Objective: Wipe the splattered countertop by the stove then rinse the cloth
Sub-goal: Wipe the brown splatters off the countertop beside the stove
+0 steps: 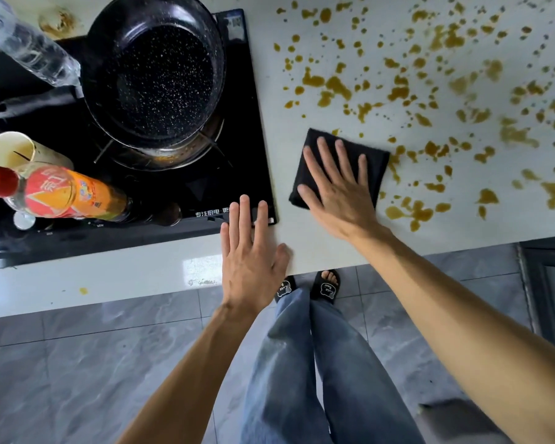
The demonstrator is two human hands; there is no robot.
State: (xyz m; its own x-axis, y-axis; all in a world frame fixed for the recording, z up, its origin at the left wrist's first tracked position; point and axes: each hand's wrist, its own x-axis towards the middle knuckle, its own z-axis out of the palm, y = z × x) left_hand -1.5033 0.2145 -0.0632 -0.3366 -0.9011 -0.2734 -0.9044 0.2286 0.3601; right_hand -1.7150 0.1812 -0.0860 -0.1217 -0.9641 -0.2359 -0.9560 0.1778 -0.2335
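Note:
A folded black cloth [374, 161] lies flat on the white countertop [289, 100], just right of the stove. My right hand [337, 190] presses down on it with fingers spread, palm flat. Brown-yellow splatters [398, 91] cover the countertop beyond and to the right of the cloth. My left hand [250, 251] rests flat on the counter's front edge, fingers apart, its fingertips at the stove's near right corner, holding nothing.
The black glass stove [237, 161] carries a dark speckled pan [161, 75] on a burner. Bottles [68, 193] and a paper cup [10, 149] stand at the left. Grey floor tiles, my legs and sandals lie below the counter edge. A dark cabinet [551, 283] sits at right.

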